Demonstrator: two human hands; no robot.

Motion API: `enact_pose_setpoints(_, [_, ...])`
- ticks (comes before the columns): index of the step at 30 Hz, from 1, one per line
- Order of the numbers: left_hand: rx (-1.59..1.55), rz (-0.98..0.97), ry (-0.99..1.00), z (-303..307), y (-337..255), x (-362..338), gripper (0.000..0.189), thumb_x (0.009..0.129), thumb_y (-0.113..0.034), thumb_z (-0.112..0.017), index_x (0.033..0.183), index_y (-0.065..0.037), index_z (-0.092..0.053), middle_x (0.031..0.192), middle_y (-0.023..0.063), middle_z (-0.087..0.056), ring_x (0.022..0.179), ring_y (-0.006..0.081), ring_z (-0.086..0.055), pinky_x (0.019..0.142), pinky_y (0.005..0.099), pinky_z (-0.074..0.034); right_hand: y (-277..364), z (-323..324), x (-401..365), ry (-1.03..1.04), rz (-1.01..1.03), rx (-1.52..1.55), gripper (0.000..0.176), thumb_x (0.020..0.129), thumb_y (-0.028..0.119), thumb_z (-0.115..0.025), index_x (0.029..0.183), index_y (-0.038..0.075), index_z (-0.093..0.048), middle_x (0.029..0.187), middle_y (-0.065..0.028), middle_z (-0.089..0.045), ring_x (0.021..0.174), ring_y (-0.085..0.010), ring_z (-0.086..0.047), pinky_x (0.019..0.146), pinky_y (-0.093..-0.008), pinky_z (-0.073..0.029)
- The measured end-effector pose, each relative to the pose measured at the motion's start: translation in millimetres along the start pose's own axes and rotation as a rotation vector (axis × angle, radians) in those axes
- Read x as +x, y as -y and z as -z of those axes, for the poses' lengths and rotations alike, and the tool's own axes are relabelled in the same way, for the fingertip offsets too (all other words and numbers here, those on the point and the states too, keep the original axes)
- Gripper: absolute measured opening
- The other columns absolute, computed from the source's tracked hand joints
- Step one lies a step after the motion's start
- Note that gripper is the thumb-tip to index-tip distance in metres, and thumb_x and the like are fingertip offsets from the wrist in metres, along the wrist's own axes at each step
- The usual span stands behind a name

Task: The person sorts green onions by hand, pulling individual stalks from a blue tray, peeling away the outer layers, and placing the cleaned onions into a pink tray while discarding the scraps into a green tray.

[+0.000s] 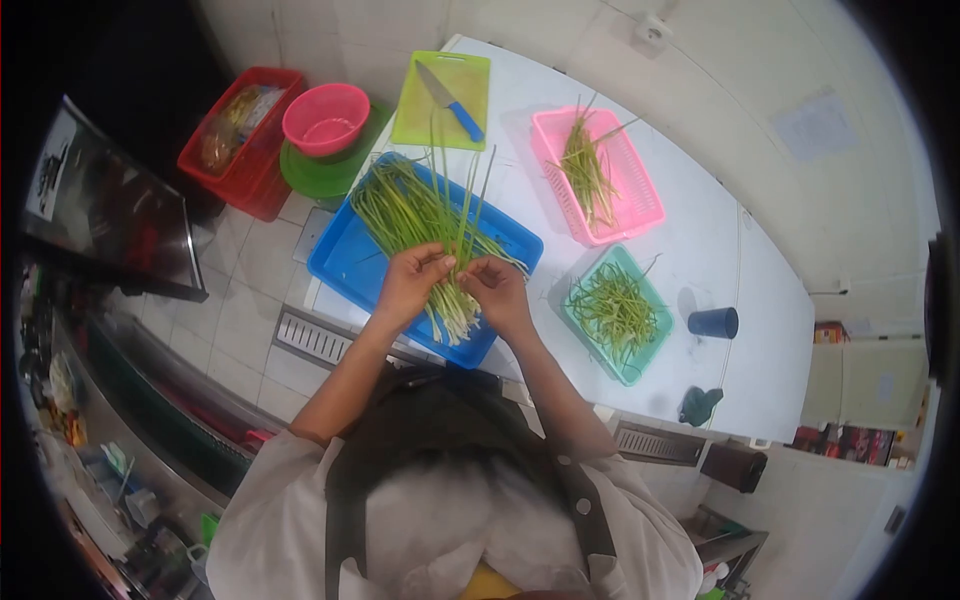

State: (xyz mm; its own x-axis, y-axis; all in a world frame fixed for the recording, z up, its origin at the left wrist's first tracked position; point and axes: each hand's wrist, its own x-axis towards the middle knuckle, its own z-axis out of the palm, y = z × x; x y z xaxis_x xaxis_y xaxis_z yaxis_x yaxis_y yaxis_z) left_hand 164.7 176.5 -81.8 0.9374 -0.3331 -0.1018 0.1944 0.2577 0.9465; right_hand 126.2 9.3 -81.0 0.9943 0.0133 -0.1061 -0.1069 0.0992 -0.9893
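White bench (720, 250) ran diagonally through the view and carried everything except the red crate (255, 175), which sat off its far-left end, with bagged items inside.

Blue tray (345, 262) sat on the near edge of the bench, directly in front of the person. The green stalks (405, 210) lay in it as a loose bundle, white ends toward the person and tips fanning away.

Pink basket (640, 195) was further back on the right with a small bunch of stalks in it. Teal basket (655, 320) was just right of the tray and held thinner tangled green trimmings.

Lime cutting board (425, 115) was behind the tray. Green plate (310, 175) was left of the board, with a pink bowl (325, 118) stacked on it.

Left hand (410, 282) and right hand (497, 295) were over the near end of the tray, almost touching. Both were closed in a pinch on a few of the stalks, which stood up between them.

Blue cup (715, 322) stood right of the teal basket. Dark green cloth (698, 405) was near the bench's right edge. Blue-handled knife (452, 102) lay on the cutting board.
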Motion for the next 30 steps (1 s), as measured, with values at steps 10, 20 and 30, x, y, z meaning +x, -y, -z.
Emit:
enact_pose_setpoints(10, [0.138,0.068,0.188,-15,11,-23,0.03,0.101,-0.014,-0.053,0.125,0.003,-0.058,0.096,0.0049,-0.068,0.084,0.0094,-0.064,0.075,0.0236,-0.05,32,21,12,0.026,-0.099,0.03,0.026,0.091,0.001,-0.064,0.116,-0.003,-0.057,0.09,-0.003,-0.06,0.073,-0.008,-0.059,0.064,-0.0216,-0.048])
enact_pose_setpoints(20, [0.166,0.036,0.094,-22,-14,-27,0.029,0.105,-0.024,-0.047,0.115,0.001,-0.059,0.08,0.0,-0.057,0.067,0.0062,-0.053,0.06,0.0203,-0.041,53,26,12,-0.122,0.105,0.04,0.04,0.09,0.002,-0.065,0.126,-0.006,-0.05,0.1,-0.009,-0.064,0.079,-0.0121,-0.064,0.068,-0.0238,-0.052])
enact_pose_setpoints(30, [-0.187,0.174,-0.121,-47,-12,-28,0.021,0.103,-0.021,-0.052,0.115,-0.004,-0.058,0.093,0.0009,-0.059,0.081,0.0102,-0.057,0.07,0.0283,-0.052,27,19,11,-0.063,0.053,0.136,0.01,0.096,0.008,-0.059,0.1,-0.002,-0.061,0.087,-0.0073,-0.068,0.073,-0.0096,-0.061,0.066,-0.0237,-0.049])
